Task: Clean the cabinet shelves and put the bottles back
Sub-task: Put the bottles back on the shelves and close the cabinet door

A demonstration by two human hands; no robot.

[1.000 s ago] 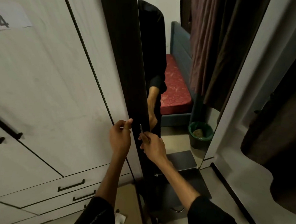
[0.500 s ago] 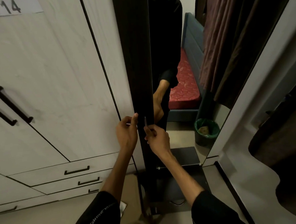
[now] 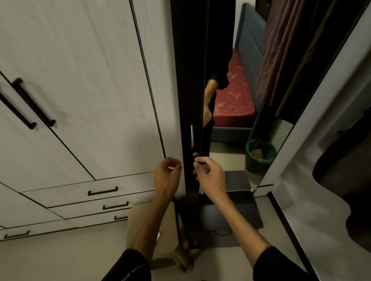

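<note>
A tall dark cabinet [image 3: 192, 74] stands between the white wardrobe [image 3: 66, 82] on its left and a mirrored panel [image 3: 231, 93] on its right. Its narrow door is nearly edge-on to the camera, with a thin vertical seam running down the front; whether it is ajar or closed cannot be told. A slim metal handle [image 3: 192, 136] sits upright near the door's right edge, and a small round lock [image 3: 195, 154] lies just below it.

The right hand [image 3: 209, 175] is at the door's edge just under the lock, fingers curled in a pinch; what they grip, if anything, is too small to make out. The left hand [image 3: 166, 178] hangs just left of the cabinet's front corner, beside the wardrobe's dark edge strip, fingers loosely bent with thumb and forefinger close together, holding nothing that shows. The two hands are near each other but apart, with the cabinet's front face between them.

No shelves or bottles show; the cabinet's inside is hidden behind the door.

Room is tight: the wardrobe presses against the cabinet's left side, a white wall [image 3: 333, 130] slants in at the right, and a low dark base [image 3: 229, 220] juts out at the cabinet's foot. A tan bag [image 3: 162, 234] slumps on the floor [image 3: 57, 270] against the cabinet's lower left corner.
</note>
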